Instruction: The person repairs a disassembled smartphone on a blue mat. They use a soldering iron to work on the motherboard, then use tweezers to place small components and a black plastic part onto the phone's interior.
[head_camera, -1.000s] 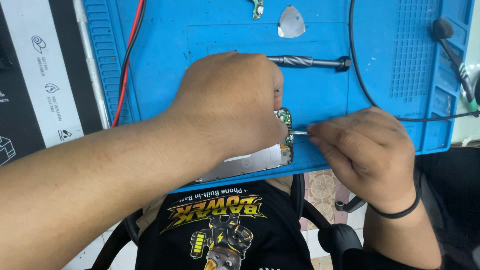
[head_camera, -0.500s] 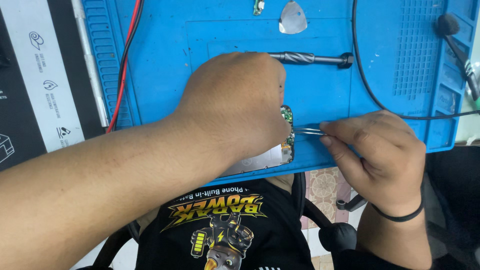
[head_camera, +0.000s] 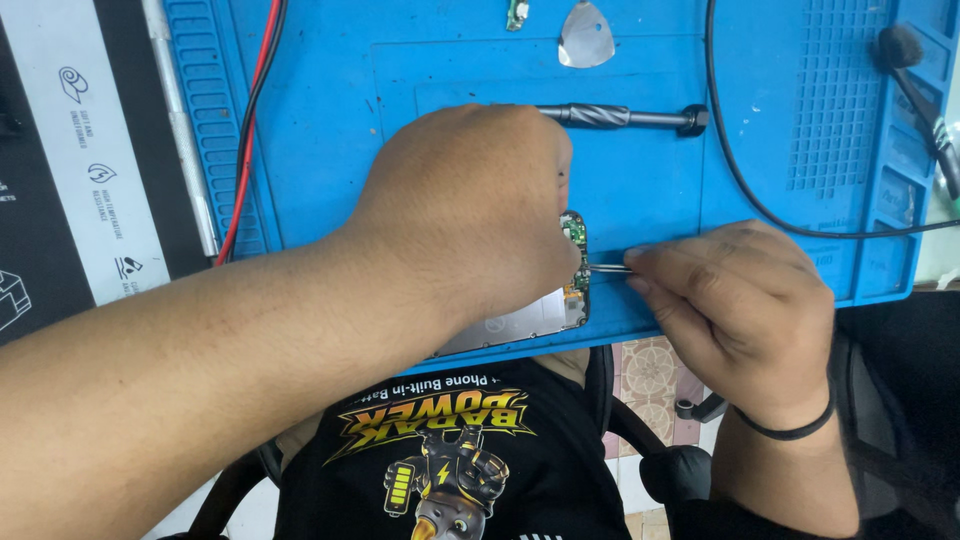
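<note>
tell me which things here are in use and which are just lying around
In use: left hand pressing down the opened phone; right hand holding tweezers at its circuit board; blue mat.
Lying about: screwdriver, pick, black cable, red wire, brush.

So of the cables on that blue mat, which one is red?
The thin red cable running down the mat's left side, beside a black one; the cable looping on the right is all black.
</note>
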